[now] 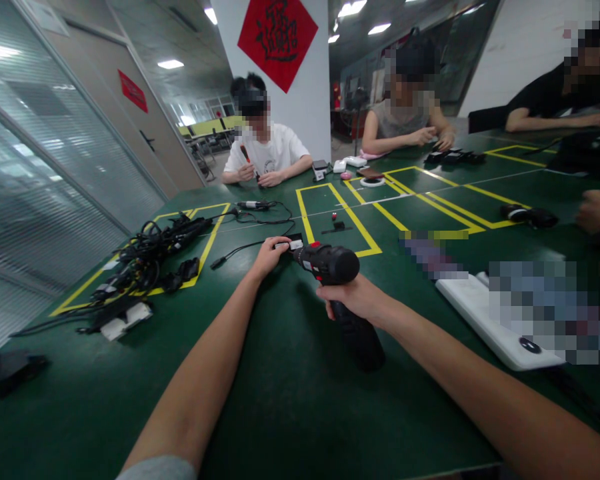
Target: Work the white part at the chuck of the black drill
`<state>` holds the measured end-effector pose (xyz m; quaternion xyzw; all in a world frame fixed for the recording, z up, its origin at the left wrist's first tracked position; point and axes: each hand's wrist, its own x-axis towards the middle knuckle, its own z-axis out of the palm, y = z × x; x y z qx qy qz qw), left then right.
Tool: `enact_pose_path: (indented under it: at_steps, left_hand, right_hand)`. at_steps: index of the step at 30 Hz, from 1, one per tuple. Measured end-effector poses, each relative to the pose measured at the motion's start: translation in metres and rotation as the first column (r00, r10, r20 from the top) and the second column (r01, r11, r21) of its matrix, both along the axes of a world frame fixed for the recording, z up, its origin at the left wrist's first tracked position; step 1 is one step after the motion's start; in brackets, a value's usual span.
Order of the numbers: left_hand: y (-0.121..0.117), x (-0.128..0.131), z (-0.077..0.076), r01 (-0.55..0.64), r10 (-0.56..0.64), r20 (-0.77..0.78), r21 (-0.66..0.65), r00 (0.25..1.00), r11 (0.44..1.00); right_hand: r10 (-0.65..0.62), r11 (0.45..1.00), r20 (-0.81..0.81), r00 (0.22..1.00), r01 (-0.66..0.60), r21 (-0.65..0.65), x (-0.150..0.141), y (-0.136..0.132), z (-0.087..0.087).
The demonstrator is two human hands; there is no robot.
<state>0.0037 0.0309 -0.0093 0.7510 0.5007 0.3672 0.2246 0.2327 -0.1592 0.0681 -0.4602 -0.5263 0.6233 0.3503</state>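
Note:
A black cordless drill (333, 263) with red parts is gripped by my right hand (355, 298), its fingers wrapped round the handle. The drill's tip points forward and left, at a small black box with a white label (296, 244). My left hand (271, 256) holds that box against the green table, fingers closed on its left side. Whether the drill's tip touches the box I cannot tell. Beside my left hand lies a black cable with a plug (219, 263). The drill's body hides part of the box.
Tangled black cables and adapters (153, 257) lie at the left, with a black adapter (13, 370) nearer the edge. A white device (495, 327) lies at the right. Yellow tape (373, 251) marks the green table (300, 400). Several people sit around it, one holding a screwdriver (245, 154).

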Motion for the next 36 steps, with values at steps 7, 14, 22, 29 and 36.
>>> enact_pose_path:
  at_steps: [7,14,22,29,36]
  left_hand:
    - [-0.0025,0.0003,0.0016,0.001,-0.001,-0.006,-0.004,1.0,1.0]
    - [-0.0033,-0.0002,0.0019,-0.004,0.004,-0.003,-0.01,1.0,1.0]
    - [-0.0021,-0.0003,0.0,0.006,-0.005,0.013,-0.013,1.0,1.0]
    - [-0.0043,0.0001,0.0019,0.004,-0.004,0.02,-0.009,1.0,1.0]
    - [-0.0059,0.0004,0.0027,-0.012,0.013,0.025,-0.021,1.0,1.0]
  right_hand:
    - [0.003,1.0,-0.028,1.0,-0.003,0.008,0.0,-0.0005,-0.0008]
    - [0.024,0.999,-0.059,0.998,-0.022,0.037,0.001,0.0007,-0.003]
    - [0.002,1.0,-0.027,1.0,-0.002,0.013,0.0004,0.0005,-0.003]
    - [0.015,1.0,-0.023,1.0,-0.015,0.013,0.0003,0.0019,-0.0041]
    - [0.012,1.0,-0.063,0.998,-0.011,0.01,0.0015,0.0016,-0.0051]
